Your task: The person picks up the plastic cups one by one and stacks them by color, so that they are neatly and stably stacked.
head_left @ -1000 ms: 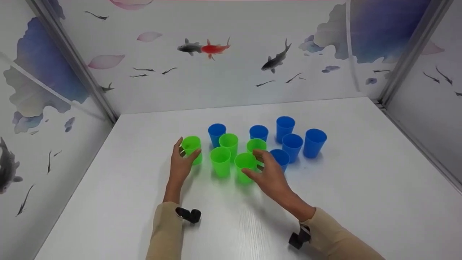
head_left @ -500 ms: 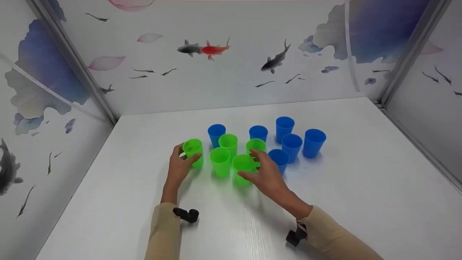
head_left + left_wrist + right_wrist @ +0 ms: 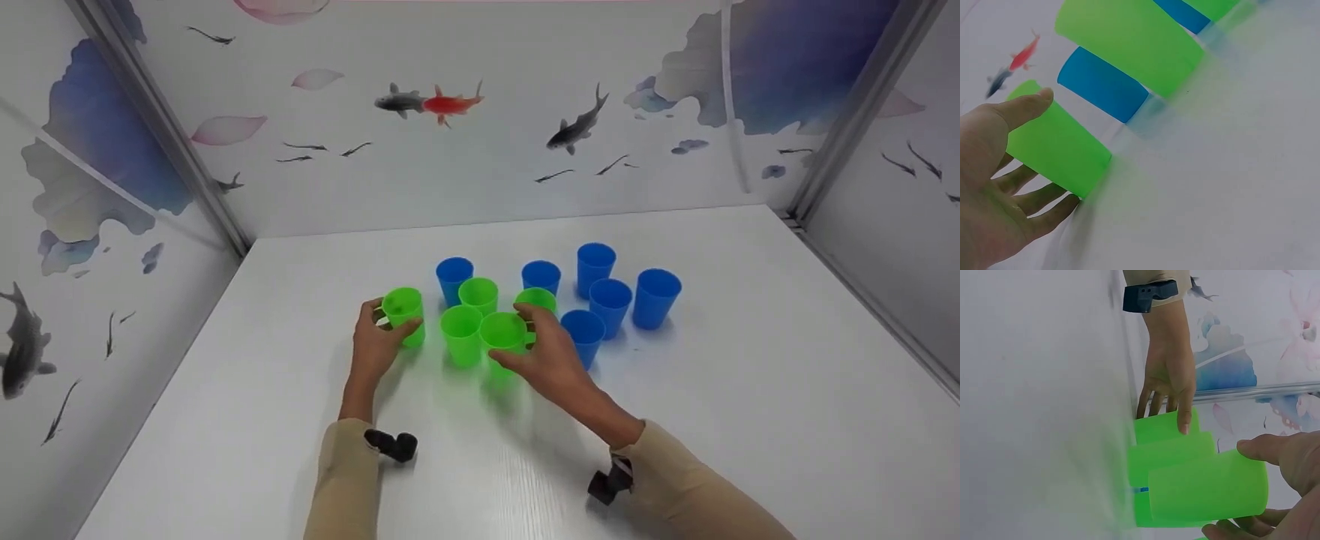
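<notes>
Head view first: two bare hands on two green cups, both at a white counter [image 3: 712, 397]. The left hand [image 3: 377, 341] is wrapped round the left green cup [image 3: 403, 306], thumb on one side, fingers on the other. The right hand [image 3: 551, 351] is clamped on the right green cup [image 3: 501, 334], which sits a bit past 3 o'clock from the left one. Around that right cup: a near green cup [image 3: 461, 339] just beside it at 9, a back green cup [image 3: 478, 292] at 11 and a partly hidden green cup [image 3: 537, 298] between 1 and 2. A front blue cup [image 3: 585, 334] is at 3 — five more blue ones fan from 11 round to nearly 3.

Left wrist view: thumb near the rim, fingers along the opposite side, lowest fingertip by the base. A blue cup and a bigger-looking green one show towards 1 o'clock.

Right wrist view: right hand comes in from 4 o'clock, thumb by the rim, fingers on the opposite side — base looks clear of the counter. Left hand is up at 12.
</notes>
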A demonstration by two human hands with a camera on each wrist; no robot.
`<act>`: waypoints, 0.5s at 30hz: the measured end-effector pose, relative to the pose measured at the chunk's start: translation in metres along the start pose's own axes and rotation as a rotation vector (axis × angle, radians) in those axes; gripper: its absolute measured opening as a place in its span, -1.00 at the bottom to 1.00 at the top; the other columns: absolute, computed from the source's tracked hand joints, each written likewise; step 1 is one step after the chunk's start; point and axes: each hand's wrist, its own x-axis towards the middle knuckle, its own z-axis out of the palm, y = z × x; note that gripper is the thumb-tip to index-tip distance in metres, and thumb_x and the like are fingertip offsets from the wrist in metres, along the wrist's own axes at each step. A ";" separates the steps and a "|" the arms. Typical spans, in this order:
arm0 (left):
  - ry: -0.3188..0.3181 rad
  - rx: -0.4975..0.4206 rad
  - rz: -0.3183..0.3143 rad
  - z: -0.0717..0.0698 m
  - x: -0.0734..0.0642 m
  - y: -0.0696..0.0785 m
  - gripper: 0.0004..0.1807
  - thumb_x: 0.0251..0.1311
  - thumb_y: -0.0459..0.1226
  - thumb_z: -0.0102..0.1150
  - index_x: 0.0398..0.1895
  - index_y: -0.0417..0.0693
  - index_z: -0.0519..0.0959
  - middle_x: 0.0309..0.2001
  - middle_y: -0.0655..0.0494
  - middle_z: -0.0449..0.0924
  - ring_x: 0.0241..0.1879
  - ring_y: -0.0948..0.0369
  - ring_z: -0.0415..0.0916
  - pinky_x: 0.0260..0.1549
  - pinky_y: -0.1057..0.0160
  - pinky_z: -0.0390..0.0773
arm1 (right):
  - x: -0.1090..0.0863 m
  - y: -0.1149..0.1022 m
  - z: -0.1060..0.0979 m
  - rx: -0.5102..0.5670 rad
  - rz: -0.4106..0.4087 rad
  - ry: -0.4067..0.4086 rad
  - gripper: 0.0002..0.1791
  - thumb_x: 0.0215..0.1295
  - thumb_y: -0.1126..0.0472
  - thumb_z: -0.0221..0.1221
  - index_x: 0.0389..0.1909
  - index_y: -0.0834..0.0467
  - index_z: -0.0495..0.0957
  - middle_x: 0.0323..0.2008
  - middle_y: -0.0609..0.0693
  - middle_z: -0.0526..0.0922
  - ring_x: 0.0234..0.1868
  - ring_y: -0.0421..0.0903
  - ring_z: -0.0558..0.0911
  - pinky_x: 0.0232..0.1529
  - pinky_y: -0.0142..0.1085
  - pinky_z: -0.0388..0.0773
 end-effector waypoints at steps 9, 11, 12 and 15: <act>-0.024 0.065 0.036 -0.002 -0.002 0.000 -0.17 0.21 -0.18 0.38 0.48 -0.01 0.16 0.33 -0.18 0.37 0.23 -0.11 0.47 0.23 -0.03 0.52 | 0.007 -0.027 -0.010 -0.027 -0.020 -0.030 -0.16 0.15 0.08 0.44 0.41 0.17 0.31 0.29 0.12 0.45 0.29 0.07 0.50 0.17 -0.08 0.63; -0.031 0.074 0.047 -0.002 -0.003 0.001 -0.17 0.20 -0.21 0.39 0.48 0.01 0.18 0.32 -0.19 0.38 0.23 -0.14 0.48 0.23 -0.04 0.53 | 0.011 -0.034 -0.012 -0.032 -0.020 -0.031 -0.16 0.15 0.06 0.44 0.41 0.16 0.31 0.28 0.12 0.45 0.28 0.06 0.50 0.16 -0.10 0.63; -0.030 0.074 0.050 -0.002 -0.003 0.002 -0.18 0.19 -0.23 0.40 0.47 0.01 0.20 0.32 -0.19 0.39 0.23 -0.14 0.48 0.22 -0.04 0.54 | 0.012 -0.039 -0.013 -0.035 -0.023 -0.033 -0.16 0.16 0.05 0.44 0.42 0.16 0.30 0.28 0.12 0.45 0.28 0.06 0.50 0.16 -0.11 0.64; -0.025 0.075 0.049 -0.001 -0.003 0.001 -0.18 0.17 -0.23 0.42 0.46 0.02 0.22 0.33 -0.18 0.39 0.25 -0.14 0.49 0.21 -0.04 0.55 | 0.018 -0.051 -0.016 -0.041 -0.044 -0.042 -0.15 0.16 0.03 0.44 0.42 0.15 0.30 0.29 0.11 0.43 0.28 0.05 0.49 0.15 -0.13 0.64</act>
